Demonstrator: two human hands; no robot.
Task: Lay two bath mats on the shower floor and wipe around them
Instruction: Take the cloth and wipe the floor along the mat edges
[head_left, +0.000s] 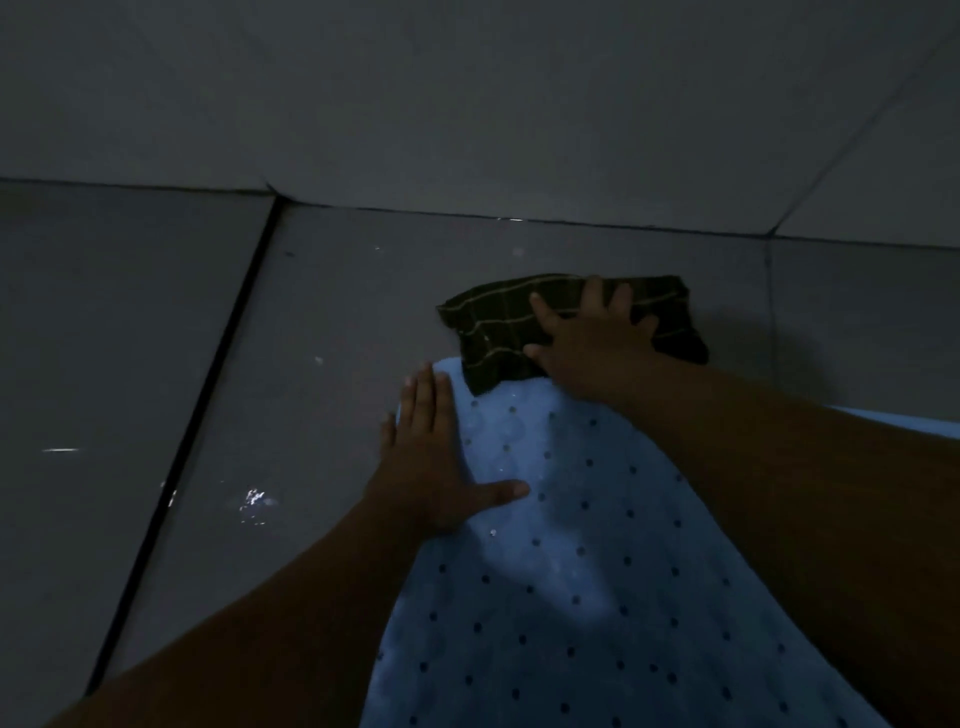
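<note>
Blue bath mat (597, 597) — left hand (431, 467) flat on its 10 o'clock edge, right hand (592, 348) spread, pressing dark checked cloth (498, 332) at 12.

The bath mat (571, 571) looks like soft, pale blue rubbery plastic, smooth and faintly sheened, punched with rows of small round holes. The cloth (498, 332) is dark woven fabric, matt, with thin yellowish grid lines. The floor (332, 332) is large grey tiles, smooth and glossy where wet patches glint, with dark grout joints.
</note>
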